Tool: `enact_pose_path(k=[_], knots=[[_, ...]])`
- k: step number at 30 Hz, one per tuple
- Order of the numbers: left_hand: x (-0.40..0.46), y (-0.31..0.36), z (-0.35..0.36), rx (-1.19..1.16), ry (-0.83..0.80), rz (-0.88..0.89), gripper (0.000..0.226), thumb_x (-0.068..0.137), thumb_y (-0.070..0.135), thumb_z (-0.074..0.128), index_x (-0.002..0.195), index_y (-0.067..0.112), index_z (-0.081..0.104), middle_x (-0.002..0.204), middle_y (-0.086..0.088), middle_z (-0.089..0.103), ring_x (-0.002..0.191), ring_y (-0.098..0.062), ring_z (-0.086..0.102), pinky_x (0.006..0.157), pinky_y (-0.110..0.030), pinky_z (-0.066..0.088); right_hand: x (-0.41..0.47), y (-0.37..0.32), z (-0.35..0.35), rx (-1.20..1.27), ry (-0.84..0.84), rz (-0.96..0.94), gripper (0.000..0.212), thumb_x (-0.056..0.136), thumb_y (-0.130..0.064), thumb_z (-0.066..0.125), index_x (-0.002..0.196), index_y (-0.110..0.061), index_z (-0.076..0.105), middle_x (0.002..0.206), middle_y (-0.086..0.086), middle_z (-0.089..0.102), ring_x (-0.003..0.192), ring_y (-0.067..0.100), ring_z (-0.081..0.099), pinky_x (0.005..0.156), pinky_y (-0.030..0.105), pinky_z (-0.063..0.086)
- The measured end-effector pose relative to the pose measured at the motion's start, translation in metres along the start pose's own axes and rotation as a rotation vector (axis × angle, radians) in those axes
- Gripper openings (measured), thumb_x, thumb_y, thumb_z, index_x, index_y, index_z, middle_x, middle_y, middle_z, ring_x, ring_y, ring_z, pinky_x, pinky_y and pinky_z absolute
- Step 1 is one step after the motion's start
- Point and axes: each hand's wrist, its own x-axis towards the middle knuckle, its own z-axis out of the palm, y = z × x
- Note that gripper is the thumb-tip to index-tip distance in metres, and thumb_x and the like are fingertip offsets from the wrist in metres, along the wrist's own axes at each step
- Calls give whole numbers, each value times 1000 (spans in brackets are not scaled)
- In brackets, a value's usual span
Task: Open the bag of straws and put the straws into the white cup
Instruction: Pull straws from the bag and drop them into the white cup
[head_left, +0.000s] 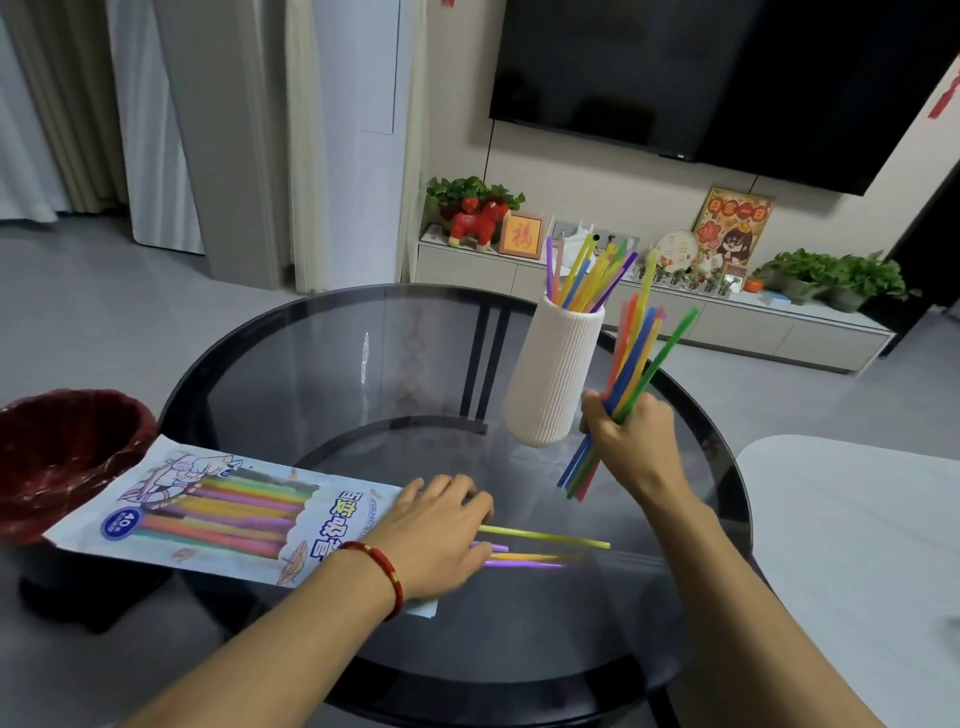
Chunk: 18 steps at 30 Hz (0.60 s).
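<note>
1. Straws, a mixed-colour bundle (631, 358), stand gripped in the right hand (631, 431); its fingers (597, 415) are curled tight round the middle of the bundle, which is held just beside the white cup (553, 379), tips up and slightly fanned.
2. White cup, ribbed, sits on the round glass table (322, 364); a first lot of straws (587, 275) already stands in it.
3. Left hand (436, 535) lies palm down over the open end of the straw bag (218, 509); its fingers are relaxed and fairly straight, resting on loose straws (545, 538) that lie on the table; whether they pinch any I cannot tell.
4. Bag lies flat at the table's left edge, beside a dark red bin (67, 457).
</note>
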Motion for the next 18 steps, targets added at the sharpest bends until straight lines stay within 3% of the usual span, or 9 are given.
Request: enact_pose_path(k=[2, 5, 10, 15, 18], knots=[[1, 0, 0, 0, -1, 1, 34, 99, 47, 42, 125, 26, 47, 134, 2, 43, 127, -20, 38, 113, -44, 28, -3, 3, 3, 22, -10, -19, 36, 101, -25, 61, 65, -25, 64, 65, -11, 68, 62, 4, 72, 57, 17, 56], [1, 0, -1, -5, -5, 0, 34, 99, 47, 42, 126, 26, 47, 134, 2, 43, 127, -20, 38, 112, -43, 29, -13, 9, 9, -11, -88, -33, 38, 104, -26, 58, 71, -13, 70, 66, -9, 67, 61, 10, 71, 65, 30, 61], [1, 0, -2, -15, -15, -1, 36, 100, 49, 41, 128, 27, 46, 135, 2, 42, 128, -19, 37, 114, -43, 28, -16, 12, 6, 40, -17, 51, 37, 104, -30, 58, 72, -20, 72, 70, -13, 70, 62, 4, 70, 58, 9, 52], [-1, 1, -2, -11, -26, 1, 38, 100, 49, 41, 129, 26, 46, 137, 2, 41, 130, -20, 37, 115, -45, 27, -21, 12, 5, 71, -51, 210, 36, 102, -25, 57, 74, -10, 75, 75, 0, 73, 61, 12, 69, 62, 30, 64], [0, 1, -2, -10, -36, -3, 39, 99, 49, 43, 130, 26, 46, 138, 1, 42, 130, -21, 36, 115, -46, 26, -21, 8, -4, 65, -56, 235, 37, 101, -24, 57, 72, -12, 76, 70, 5, 72, 54, 16, 66, 49, 23, 56]])
